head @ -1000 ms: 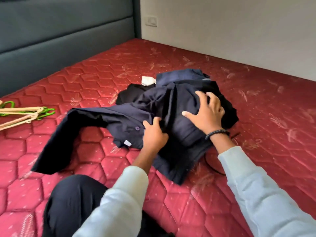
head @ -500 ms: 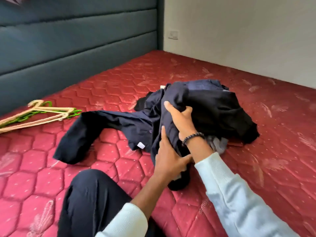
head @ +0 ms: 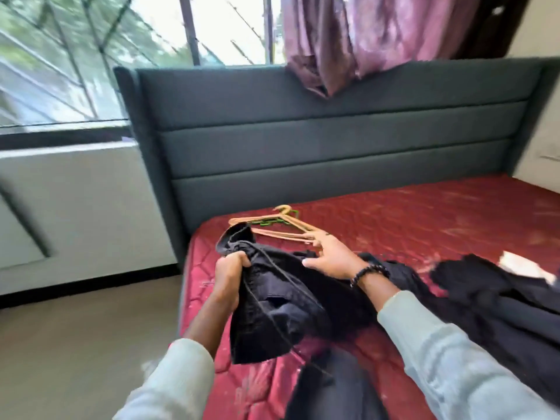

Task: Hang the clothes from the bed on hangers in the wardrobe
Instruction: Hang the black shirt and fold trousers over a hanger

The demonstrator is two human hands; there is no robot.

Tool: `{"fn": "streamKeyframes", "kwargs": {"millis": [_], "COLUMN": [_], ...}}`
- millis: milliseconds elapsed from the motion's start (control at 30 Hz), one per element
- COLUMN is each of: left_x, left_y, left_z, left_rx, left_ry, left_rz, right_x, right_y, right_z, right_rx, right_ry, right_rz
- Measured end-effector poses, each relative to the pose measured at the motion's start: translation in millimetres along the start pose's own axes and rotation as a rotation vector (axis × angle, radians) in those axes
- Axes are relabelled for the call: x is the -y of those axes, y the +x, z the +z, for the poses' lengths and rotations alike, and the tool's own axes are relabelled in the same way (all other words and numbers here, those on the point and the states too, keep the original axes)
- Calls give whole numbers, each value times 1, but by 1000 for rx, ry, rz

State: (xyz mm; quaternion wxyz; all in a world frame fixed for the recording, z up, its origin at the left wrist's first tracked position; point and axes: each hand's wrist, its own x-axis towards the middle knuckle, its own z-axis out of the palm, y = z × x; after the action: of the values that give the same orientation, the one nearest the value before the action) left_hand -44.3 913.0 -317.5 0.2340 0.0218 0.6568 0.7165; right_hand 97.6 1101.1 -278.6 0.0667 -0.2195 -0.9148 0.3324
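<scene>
Left hand [head: 228, 272] gripping dark garment [head: 272, 301] above bed [head: 424, 225], right hand [head: 331, 257] fingers spread, near hangers [head: 278, 225]

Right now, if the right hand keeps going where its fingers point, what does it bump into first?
Probably the hangers. The right hand reaches out open toward them, fingertips about at their near ends; whether they touch is unclear.

Head view, near, facing headboard [head: 318, 153].
</scene>
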Motion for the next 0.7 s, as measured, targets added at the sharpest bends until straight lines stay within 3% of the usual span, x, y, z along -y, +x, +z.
{"fn": "streamKeyframes", "kwargs": {"millis": [100,233,333,433,567,700], "left_x": [-7,34,69,74,70,65], "left_y": [16,20,28,39,63,75], "left_z": [-64,-135,-168,-170,-145,-113], "left_rx": [-87,32,138,206,128,205], "left_ry": [125,342,413,342,281,215], "left_rz": [-30,-290,-416,-339,-115,-4], "right_x": [14,13,3,-1,-3,12], "right_y": [15,32,48,68,96,118], "right_z": [45,105,132,141,144,156], "right_rx": [99,251,196,55,53,-29], "right_ry": [-46,-146,-257,-352,-464,-468], "right_rz": [9,18,24,18,54,-67]}}
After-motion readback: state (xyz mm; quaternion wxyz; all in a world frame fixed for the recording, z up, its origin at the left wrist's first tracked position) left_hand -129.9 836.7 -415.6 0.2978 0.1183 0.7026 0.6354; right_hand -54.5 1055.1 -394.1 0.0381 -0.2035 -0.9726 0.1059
